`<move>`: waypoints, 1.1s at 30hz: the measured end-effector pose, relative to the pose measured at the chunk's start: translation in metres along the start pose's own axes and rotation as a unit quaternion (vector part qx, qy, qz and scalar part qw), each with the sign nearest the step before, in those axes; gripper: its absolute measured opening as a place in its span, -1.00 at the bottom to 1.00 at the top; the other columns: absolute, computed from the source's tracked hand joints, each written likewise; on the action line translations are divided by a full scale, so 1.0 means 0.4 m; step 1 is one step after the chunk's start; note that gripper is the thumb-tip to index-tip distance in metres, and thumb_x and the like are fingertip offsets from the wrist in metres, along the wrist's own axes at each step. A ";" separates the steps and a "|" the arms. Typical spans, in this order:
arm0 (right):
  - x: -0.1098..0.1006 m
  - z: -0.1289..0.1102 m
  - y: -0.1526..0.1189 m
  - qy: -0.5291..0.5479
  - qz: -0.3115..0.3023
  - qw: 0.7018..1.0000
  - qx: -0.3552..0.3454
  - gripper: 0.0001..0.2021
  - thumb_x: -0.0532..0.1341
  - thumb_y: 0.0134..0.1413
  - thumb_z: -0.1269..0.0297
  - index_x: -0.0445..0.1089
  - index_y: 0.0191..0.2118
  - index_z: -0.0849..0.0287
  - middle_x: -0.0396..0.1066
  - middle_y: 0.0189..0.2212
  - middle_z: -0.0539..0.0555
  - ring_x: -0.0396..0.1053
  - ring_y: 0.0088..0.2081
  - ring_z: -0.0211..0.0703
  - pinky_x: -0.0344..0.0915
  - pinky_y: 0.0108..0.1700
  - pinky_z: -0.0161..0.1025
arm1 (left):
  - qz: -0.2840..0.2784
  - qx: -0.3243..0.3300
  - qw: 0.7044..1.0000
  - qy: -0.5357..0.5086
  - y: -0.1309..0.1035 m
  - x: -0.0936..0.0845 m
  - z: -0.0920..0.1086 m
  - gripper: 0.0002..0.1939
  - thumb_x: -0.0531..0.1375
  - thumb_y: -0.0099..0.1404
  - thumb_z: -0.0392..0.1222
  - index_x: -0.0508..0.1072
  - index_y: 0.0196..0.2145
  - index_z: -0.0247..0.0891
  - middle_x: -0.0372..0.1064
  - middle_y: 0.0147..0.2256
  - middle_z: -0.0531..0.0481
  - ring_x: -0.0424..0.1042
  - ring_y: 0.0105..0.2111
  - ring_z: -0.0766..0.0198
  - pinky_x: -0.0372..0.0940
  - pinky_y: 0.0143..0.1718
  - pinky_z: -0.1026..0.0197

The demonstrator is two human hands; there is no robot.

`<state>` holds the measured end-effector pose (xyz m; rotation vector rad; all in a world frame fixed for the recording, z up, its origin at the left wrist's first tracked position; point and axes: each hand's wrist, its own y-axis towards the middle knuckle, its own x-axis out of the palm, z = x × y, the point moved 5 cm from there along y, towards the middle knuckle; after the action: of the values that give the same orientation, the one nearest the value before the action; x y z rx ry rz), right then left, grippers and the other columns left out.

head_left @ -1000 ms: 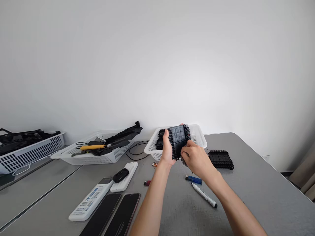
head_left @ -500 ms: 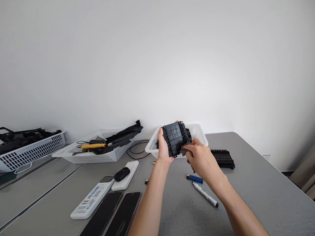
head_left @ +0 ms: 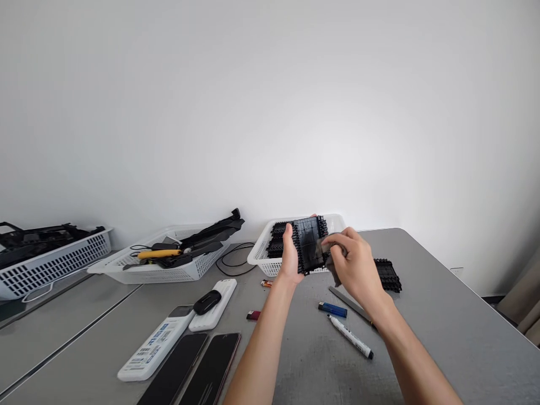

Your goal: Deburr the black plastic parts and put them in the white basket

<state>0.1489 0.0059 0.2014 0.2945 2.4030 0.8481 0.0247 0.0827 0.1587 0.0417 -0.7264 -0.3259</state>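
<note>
My left hand point(head_left: 291, 256) grips a black plastic part point(head_left: 310, 236) by its left side, thumb in front and the other fingers mostly hidden behind. The part is flat and rectangular, with toothed ridges along its sides, and is held tilted above the table. Pinched in my right hand point(head_left: 356, 261) is a grey cloth point(head_left: 335, 264), pressed against the part's lower right area. Behind the part stands a white plastic basket point(head_left: 259, 256) with more ridged black parts point(head_left: 276, 239) in it. Another such part point(head_left: 387, 275) lies on the table beyond my right wrist.
Below my hands lie a blue lighter point(head_left: 333, 309), a marker point(head_left: 350, 337) and a thin grey strip point(head_left: 352, 302). Left of my forearm are a red lighter point(head_left: 253, 315), two phones point(head_left: 211, 368) and white power banks point(head_left: 158, 343). Further left stand baskets point(head_left: 169, 275) of black parts and tools.
Both hands and the black part have shifted to the right, and the part has turned. The cloth has moved from its lower corner onto its face. The grey strip now shows.
</note>
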 end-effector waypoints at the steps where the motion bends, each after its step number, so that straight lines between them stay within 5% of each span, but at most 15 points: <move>1: -0.011 0.001 0.000 0.021 0.033 0.999 0.003 -0.66 0.01 0.22 0.44 0.53 -0.15 0.13 0.26 -0.33 0.05 0.26 -0.42 -0.24 0.19 -0.39 -0.32 | -0.004 -0.006 1.000 0.000 -0.001 0.002 -0.004 -0.32 0.04 0.27 0.33 0.41 0.15 -0.14 0.53 -0.04 -0.12 0.49 -0.01 0.00 0.36 0.01 0.03; 9: 0.052 -0.014 -0.009 -0.021 0.040 0.998 -0.053 -0.56 -0.04 0.27 0.40 0.39 0.16 0.20 0.24 -0.18 0.18 0.28 -0.36 -0.20 0.31 -0.31 -0.26 | -0.014 -0.050 0.999 -0.011 -0.027 0.041 -0.034 -0.36 0.08 0.28 0.28 0.45 0.10 -0.22 0.52 -0.05 -0.14 0.46 0.02 -0.02 0.33 0.05 0.05; 15: 0.073 -0.022 -0.015 -0.107 -0.026 0.992 -0.067 -0.49 -0.05 0.22 0.48 0.31 0.24 0.20 0.23 -0.22 0.13 0.21 -0.46 -0.26 0.25 -0.38 -0.31 | -0.022 -0.057 0.998 -0.022 -0.029 0.049 -0.039 -0.36 0.04 0.30 0.28 0.46 0.09 -0.25 0.54 -0.12 -0.13 0.50 -0.06 0.03 0.35 -0.01 0.11; 25: 0.111 -0.048 -0.031 -0.142 -0.173 0.971 -0.085 -0.53 0.05 0.14 0.57 0.37 0.15 0.22 0.22 -0.27 0.05 0.15 -0.46 -0.27 0.05 -0.42 -0.31 | 0.032 0.044 0.998 -0.034 -0.014 0.022 0.028 -0.34 -0.02 0.31 0.27 0.44 0.12 -0.23 0.56 -0.13 -0.13 0.53 -0.16 0.10 0.39 -0.10 0.14; 33: 0.098 -0.062 -0.038 -0.168 -0.225 0.957 -0.071 -0.77 0.10 0.14 0.58 0.46 -0.28 0.18 0.14 -0.39 -0.03 -0.05 -0.55 -0.32 -0.19 -0.48 -0.25 | 0.049 0.087 0.995 -0.017 -0.013 0.003 0.053 -0.34 -0.01 0.29 0.29 0.45 0.11 -0.21 0.54 -0.10 -0.14 0.53 -0.16 0.08 0.39 -0.12 0.13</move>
<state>0.1022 -0.0036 0.1903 -0.1540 1.9663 0.6872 0.0102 0.0790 0.1748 0.1645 -0.7859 -0.1690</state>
